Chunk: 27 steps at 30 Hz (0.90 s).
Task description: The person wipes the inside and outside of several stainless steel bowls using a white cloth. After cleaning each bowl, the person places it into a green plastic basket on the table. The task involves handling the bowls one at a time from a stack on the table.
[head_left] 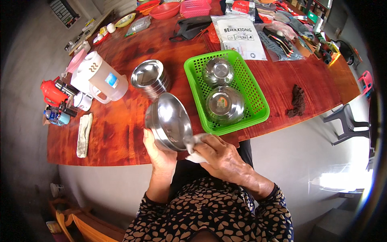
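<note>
Tilted up on its side, a shiny steel bowl [174, 121] is gripped at its left and lower edge by my left hand [159, 153], thumb along the outside. It looks like more than one rim, so it may be several bowls nested. My right hand [221, 155] pinches a white cloth or tissue [195, 151] against the bowl's right rim. Just beyond stands a stack of small steel bowls [150, 76]. To the right, a green plastic basket [259, 117] holds two groups of steel bowls turned bottom up, the nearer bowl [224, 105] and the farther bowl [218, 71].
A plastic jug [111, 82], a red kettle [52, 92] and a folded cloth [84, 135] are on the table's left. A dark crumpled cloth [297, 101] lies at right. Bags [238, 34] and colored baskets [165, 10] crowd the far side. A grey chair [348, 123] stands beyond the right edge.
</note>
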{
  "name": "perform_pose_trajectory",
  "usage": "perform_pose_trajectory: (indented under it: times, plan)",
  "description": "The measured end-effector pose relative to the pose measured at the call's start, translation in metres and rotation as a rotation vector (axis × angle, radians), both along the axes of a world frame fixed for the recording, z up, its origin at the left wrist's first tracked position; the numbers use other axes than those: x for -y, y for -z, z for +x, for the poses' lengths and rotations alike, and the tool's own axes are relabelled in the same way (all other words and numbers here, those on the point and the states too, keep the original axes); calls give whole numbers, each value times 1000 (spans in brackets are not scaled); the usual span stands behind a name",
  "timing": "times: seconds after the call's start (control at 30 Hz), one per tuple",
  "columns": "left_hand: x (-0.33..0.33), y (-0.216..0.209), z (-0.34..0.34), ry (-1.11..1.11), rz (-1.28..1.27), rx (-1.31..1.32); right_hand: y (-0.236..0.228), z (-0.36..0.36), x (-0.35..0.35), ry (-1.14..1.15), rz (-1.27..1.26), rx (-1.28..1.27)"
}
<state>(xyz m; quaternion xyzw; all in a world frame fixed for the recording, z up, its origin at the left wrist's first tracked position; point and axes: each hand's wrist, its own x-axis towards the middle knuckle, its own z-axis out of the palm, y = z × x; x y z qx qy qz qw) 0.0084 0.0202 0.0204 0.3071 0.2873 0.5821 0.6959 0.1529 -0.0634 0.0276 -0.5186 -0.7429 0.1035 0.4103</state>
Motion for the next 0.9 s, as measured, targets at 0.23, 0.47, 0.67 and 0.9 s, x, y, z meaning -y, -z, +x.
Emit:
perform_pose_trajectory:
  times: [0.23,0.47,0.67,0.9]
  plan:
    - [-42,-27,55,287,352,-159,3,45,25,-39,-238,-345]
    - [-81,-29,167,287,707,-765,18,75,44,3,-311,-430]
    - [-91,-3,215,367,829,-907,40,85,45,-58,-295,-491]
    - [-91,7,227,383,930,-1112,50,93,44,-102,-274,-511]
